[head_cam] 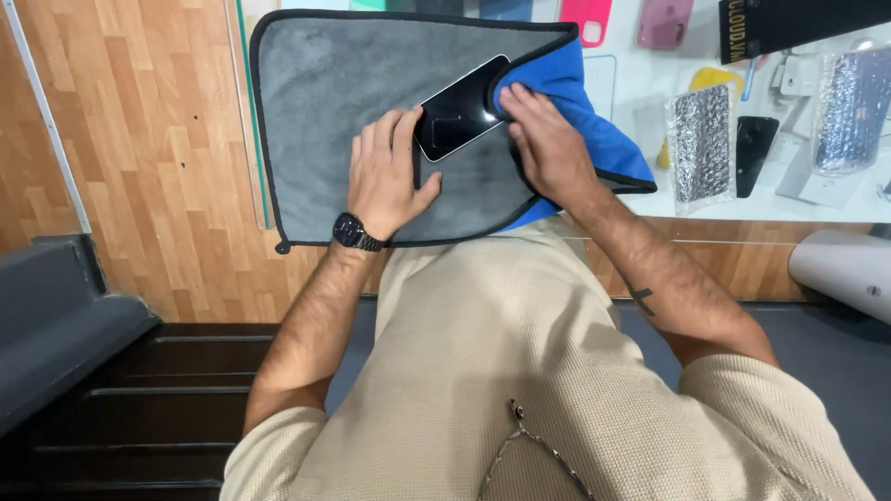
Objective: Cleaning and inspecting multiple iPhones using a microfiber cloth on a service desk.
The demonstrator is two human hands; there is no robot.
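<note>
From the head view, a phone (461,109) lay screen-up on a grey cloth (325,102) spread over the counter, tilted so its top pointed toward two o'clock. The left hand (385,176) rested flat on the cloth at seven o'clock of the phone, its fingers loosely spread; the forefinger and thumb tips touched the phone's lower left edge, steadying it rather than gripping it. A dark watch (354,232) sat on that wrist. The right hand (548,144) lay at four o'clock of the phone, fingers pressed together and bent down onto the cloth's folded blue side (594,130), pushing that fold against the phone's right end. The phone thus sat between the two sets of fingertips, touching both. At three o'clock of the hands, on the white counter, lay two silvery pouches (701,148) and a black phone case (754,153); pink cases (664,20) lay at one o'clock.
</note>
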